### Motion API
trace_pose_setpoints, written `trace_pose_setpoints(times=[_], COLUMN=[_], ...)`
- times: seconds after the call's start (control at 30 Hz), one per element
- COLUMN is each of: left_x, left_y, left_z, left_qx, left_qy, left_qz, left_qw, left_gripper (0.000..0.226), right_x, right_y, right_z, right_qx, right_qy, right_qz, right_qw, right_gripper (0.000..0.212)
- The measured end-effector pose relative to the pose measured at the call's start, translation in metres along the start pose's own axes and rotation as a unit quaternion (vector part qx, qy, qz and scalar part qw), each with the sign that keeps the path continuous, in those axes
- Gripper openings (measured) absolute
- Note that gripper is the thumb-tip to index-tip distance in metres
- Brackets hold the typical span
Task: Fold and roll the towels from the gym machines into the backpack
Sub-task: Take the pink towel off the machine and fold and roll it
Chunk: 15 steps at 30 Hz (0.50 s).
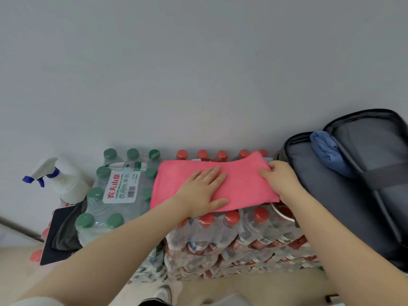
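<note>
- Head view: pink towel (238, 184), folded flat on the red-capped bottle packs (231, 235), at 9 o'clock from the backpack (344, 195).
- Left hand (202, 191) presses it, fingers spread; right hand (280, 181) pinches its right edge.
- It looks soft, light and floppy; best rolled from that short edge.

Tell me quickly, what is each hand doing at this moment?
Left hand: open, pressed flat on the pink towel.
Right hand: fingers curled on the towel's right end; a real grip cannot be told.

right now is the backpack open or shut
Open: the backpack has its top compartment gaping, and a blue towel sticks out of it.
</note>
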<state>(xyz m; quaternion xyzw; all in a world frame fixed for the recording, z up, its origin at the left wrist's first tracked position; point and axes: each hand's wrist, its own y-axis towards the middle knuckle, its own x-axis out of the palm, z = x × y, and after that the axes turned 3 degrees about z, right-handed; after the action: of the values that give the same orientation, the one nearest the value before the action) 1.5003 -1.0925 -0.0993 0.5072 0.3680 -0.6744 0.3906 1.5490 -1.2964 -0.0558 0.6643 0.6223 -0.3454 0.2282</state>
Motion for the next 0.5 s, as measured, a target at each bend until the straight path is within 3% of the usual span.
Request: trace_pose_setpoints(times=[0.17,0.27,0.37,0.5], left_x=[0.006,-0.003,-0.019,-0.030], left_y=[0.019,0.014,0.004,-0.004], left_z=[0.021,0.014,0.002,-0.012], left_qx=[-0.004,-0.009,-0.060,-0.103], left_qy=[0.025,-0.123,-0.295,-0.374], left_qz=[-0.016,0.008,0.086,0.090], left_qw=[1.000,0.992,0.950,0.917], left_gripper=[0.073,0.060,0.047,0.044], right_x=[-0.016,-0.008,0.011,0.050], right_y=[-0.003,-0.015,-0.032,-0.038], right_z=[-0.006,-0.028,-0.051,-0.060], right_qx=[-0.060,-0.126,-0.179,-0.184], right_qy=[-0.046,-0.091,-0.123,-0.149], right_qz=[0.018,0.018,-0.004,-0.034], right_qw=[0.997,0.988,0.976,0.971], right_gripper=[0.022,0.020,0.016,0.016])
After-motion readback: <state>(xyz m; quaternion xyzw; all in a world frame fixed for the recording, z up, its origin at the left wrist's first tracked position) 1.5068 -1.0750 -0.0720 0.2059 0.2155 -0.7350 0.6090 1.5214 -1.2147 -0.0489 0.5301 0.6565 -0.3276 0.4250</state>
